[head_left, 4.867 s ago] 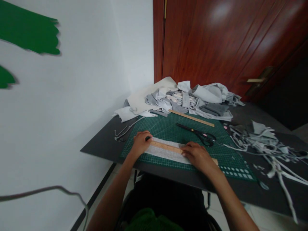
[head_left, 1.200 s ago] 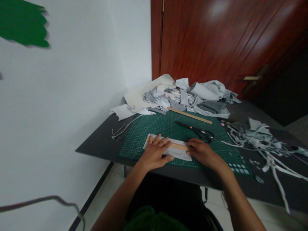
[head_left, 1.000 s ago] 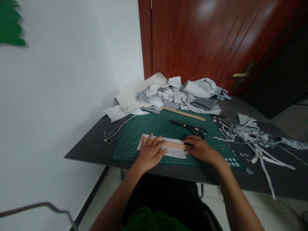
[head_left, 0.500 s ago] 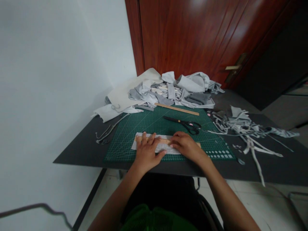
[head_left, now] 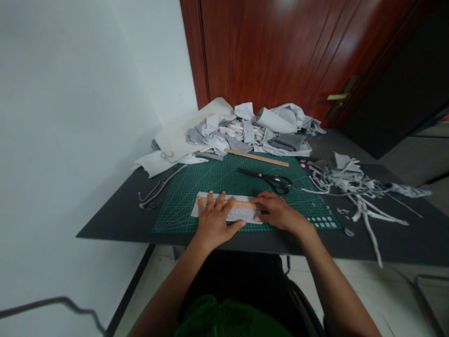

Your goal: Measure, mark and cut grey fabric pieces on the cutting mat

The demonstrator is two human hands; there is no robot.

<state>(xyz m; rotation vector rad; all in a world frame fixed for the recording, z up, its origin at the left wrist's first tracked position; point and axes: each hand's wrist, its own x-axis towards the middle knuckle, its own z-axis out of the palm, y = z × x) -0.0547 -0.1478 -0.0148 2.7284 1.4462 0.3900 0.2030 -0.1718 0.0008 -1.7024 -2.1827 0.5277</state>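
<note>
A rectangular piece of light grey cloth (head_left: 247,215) lies on the green cutting mat (head_left: 206,175) near the table's front edge. Along its length rests a wooden ruler (head_left: 242,204). My left hand (head_left: 215,220) is spread flat over the left part of the ruler and cloth. At the right end, my right hand (head_left: 278,213) lies over the ruler, its fingers on the upper side and its thumb apart, on the cloth below; the ruler's right end is hidden under it. Black scissors (head_left: 264,178) lie just beyond the hands.
A second wooden ruler (head_left: 257,158) lies at the mat's far edge. Behind it is a heap of grey and white fabric (head_left: 242,133). Cloth scraps and strips (head_left: 345,173) cover the table's right side; loose cords (head_left: 163,187) lie left. A white wall (head_left: 87,117) borders the left.
My right hand has shifted slightly right along the ruler, its thumb and fingers now farther apart. More of the ruler shows between the hands. My left hand has stayed in place.
</note>
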